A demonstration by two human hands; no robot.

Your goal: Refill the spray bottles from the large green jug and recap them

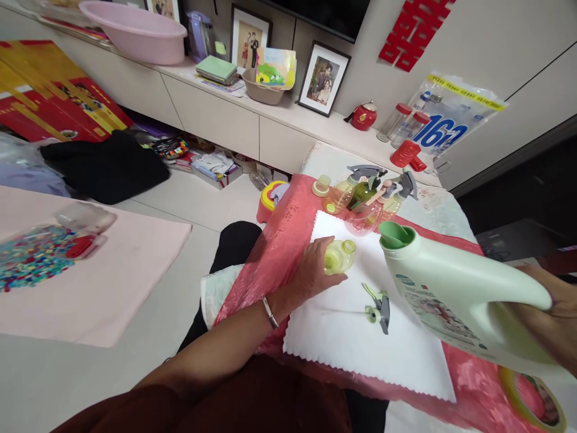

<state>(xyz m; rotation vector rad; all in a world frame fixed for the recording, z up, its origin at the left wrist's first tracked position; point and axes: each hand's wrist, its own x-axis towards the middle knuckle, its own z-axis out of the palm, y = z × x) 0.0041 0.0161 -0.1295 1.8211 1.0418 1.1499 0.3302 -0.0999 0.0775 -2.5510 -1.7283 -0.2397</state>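
My left hand (312, 269) is closed around a small clear yellow-green bottle (339, 260), its open neck tilted up and to the right. With my right hand (552, 313) I grip the handle of a large pale green detergent jug (444, 279). The jug is tipped sideways, its green spout (397, 234) facing the bottle but apart from it. No liquid stream shows between them. On the white cloth (356, 349) lies a grey and green spray nozzle (377, 313) with a thin tube. The fingers of my right hand are partly hidden behind the handle.
Several spray bottles (349, 191) stand at the table's far side, beside a pale yellow cap (321, 186). Red plastic sheeting (282, 240) covers the table under the cloth. A tape roll (534, 400) lies at the near right. Colourful beads (36, 255) sit on a pink surface at left.
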